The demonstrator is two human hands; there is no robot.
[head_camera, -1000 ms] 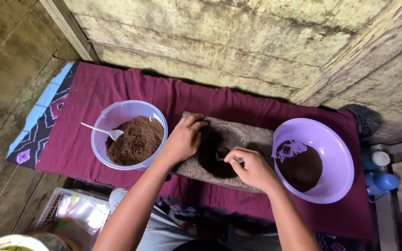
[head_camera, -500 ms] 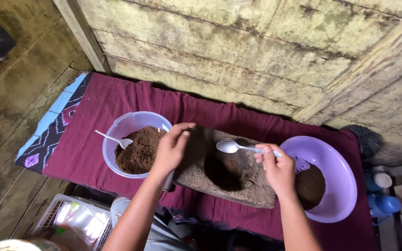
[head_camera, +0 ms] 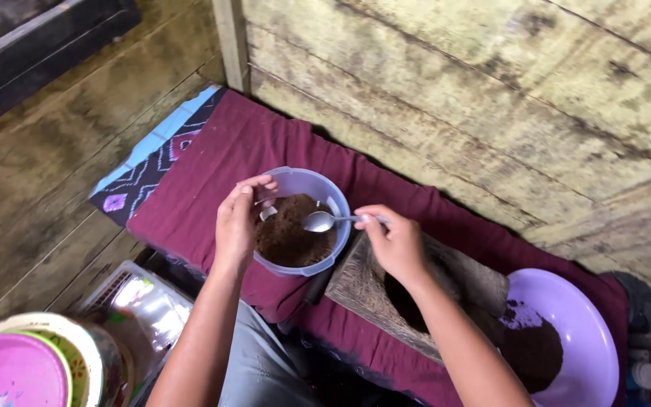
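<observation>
1. The right hand (head_camera: 395, 243) pinches the handle of a metal spoon (head_camera: 324, 221), whose bowl hangs over the brown powder in the pale plastic bowl (head_camera: 307, 183).
2. The left hand (head_camera: 236, 224) curls over that bowl's near-left rim, fingers touching it.
3. The bowl sits mid-way along the maroon cloth (head_camera: 220, 162), beside a stone mortar (head_camera: 363, 290).
4. A purple basin (head_camera: 582, 332) lies at the cloth's right end.

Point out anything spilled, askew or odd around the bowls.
Little stands out. Brown powder smears the inner wall of the right purple bowl, above its heap. The stone slab sits askew on the maroon cloth. No spill shows on it.
</observation>
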